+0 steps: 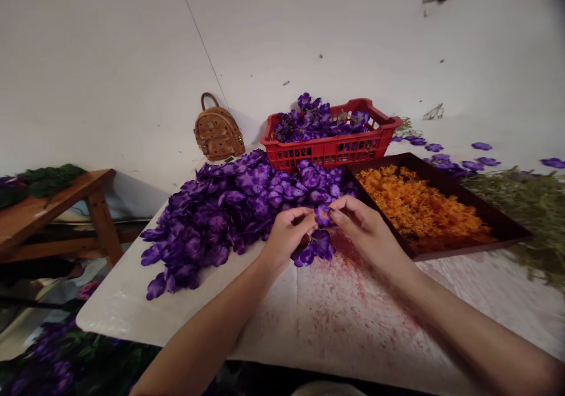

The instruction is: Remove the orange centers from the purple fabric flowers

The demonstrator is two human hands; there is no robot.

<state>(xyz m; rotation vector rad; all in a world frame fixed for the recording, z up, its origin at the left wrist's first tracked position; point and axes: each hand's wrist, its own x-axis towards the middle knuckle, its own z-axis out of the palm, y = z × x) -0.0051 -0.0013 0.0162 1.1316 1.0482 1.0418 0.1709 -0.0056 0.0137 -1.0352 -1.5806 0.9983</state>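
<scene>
Between my two hands is a purple artificial flower point(323, 215) with a yellow centre. My left hand point(289, 234) pinches at its left side, fingers closed; the stem there is mostly hidden. My right hand point(364, 225) grips the flower's right edge between thumb and fingertips. Just under them more purple blossoms point(314, 250) hang or lie above the table; I cannot tell whether they share a stem with the upper flower. A large heap of purple petal pieces point(216, 219) spreads to the left and behind my hands. Orange flower centres point(419, 205) fill much of a dark tray point(468, 252) on the right.
A red plastic basket point(326, 153) holding purple flowers stands behind the heap. Against the wall sits a brown small backpack point(218, 131). Green stems point(525, 213) and loose purple petals point(481, 146) lie at right. A wooden bench point(99, 208) stands left of the white table point(265, 331).
</scene>
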